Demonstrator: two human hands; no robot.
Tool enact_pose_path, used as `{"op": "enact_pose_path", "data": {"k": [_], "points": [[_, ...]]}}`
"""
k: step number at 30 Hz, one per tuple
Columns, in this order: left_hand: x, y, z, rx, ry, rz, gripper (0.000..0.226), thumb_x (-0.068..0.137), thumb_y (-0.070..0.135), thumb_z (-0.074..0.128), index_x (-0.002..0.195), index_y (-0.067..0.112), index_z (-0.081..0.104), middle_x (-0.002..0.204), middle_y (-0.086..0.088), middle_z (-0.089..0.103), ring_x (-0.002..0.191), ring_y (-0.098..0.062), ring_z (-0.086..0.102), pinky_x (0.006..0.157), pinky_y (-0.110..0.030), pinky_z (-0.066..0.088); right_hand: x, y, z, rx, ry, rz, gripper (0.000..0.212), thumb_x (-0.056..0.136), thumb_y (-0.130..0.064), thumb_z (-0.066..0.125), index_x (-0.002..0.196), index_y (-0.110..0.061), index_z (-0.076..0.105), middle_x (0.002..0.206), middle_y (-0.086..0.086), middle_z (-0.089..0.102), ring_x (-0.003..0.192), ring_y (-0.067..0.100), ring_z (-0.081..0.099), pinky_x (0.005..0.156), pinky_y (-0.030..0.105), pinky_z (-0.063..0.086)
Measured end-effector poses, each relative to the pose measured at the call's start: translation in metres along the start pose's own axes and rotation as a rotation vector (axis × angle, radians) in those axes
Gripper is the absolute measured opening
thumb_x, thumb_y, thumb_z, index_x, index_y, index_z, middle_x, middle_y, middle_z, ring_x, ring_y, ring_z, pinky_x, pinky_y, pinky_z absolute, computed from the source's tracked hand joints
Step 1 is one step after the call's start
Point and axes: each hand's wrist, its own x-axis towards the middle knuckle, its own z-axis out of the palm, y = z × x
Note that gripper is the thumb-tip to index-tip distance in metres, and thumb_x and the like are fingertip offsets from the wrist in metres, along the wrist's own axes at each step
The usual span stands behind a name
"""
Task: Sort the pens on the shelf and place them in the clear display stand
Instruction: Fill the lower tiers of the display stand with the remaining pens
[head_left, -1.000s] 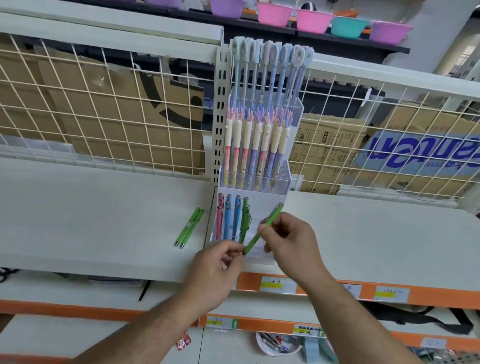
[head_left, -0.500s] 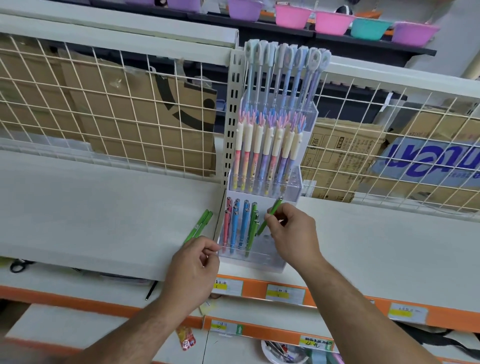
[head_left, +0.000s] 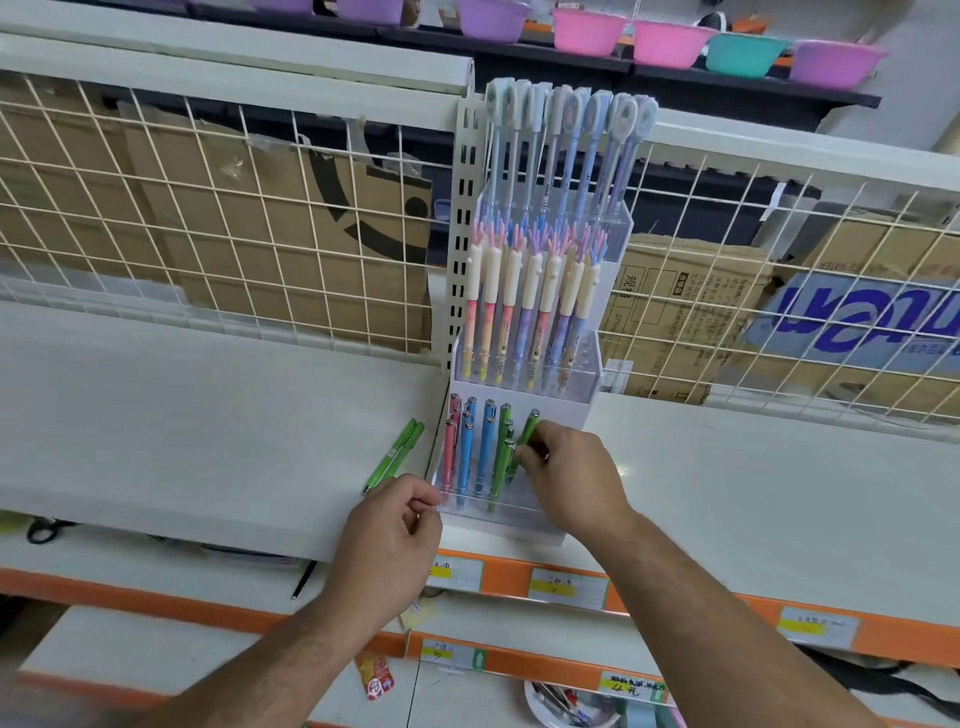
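A clear tiered display stand (head_left: 582, 374) sits on the white shelf (head_left: 208, 426). Its lowest tier holds red, blue and green pens (head_left: 470, 452) standing upright. My right hand (head_left: 569, 475) pinches a green pen (head_left: 529, 428) and holds it upright in the lowest tier, right of the other green pens. Two loose green pens (head_left: 395, 453) lie on the shelf just left of the stand. My left hand (head_left: 389, 540) hovers at the stand's front left corner with fingers curled; nothing shows in it.
Pastel pens fill the stand's two upper tiers (head_left: 530, 291). A wire grid (head_left: 234, 218) backs the shelf, with cardboard boxes (head_left: 691, 306) behind it. Orange price rails (head_left: 566, 587) run below, and coloured bowls (head_left: 670, 44) line the top shelf.
My right hand carried the green pen up from in front of the stand and stood it in the lowest tier. My left hand let go of the pen's tip and shifted left.
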Motion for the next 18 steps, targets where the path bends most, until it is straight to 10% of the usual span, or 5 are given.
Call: {"op": "enact_pose_path", "data": {"k": [18], "points": [[-0.0093, 0.0034, 0.0004, -0.002, 0.004, 0.007, 0.027, 0.089, 0.007, 0.062, 0.089, 0.034, 0.062, 0.086, 0.008, 0.062, 0.076, -0.003, 0.058, 0.064, -0.013, 0.048, -0.0039, 0.0037, 0.0004, -0.083, -0.032, -0.032, 0.017, 0.097, -0.032, 0.059, 0.094, -0.018, 0.069, 0.088, 0.002, 0.070, 0.079, 0.022, 0.063, 0.068, 0.033, 0.053]]}}
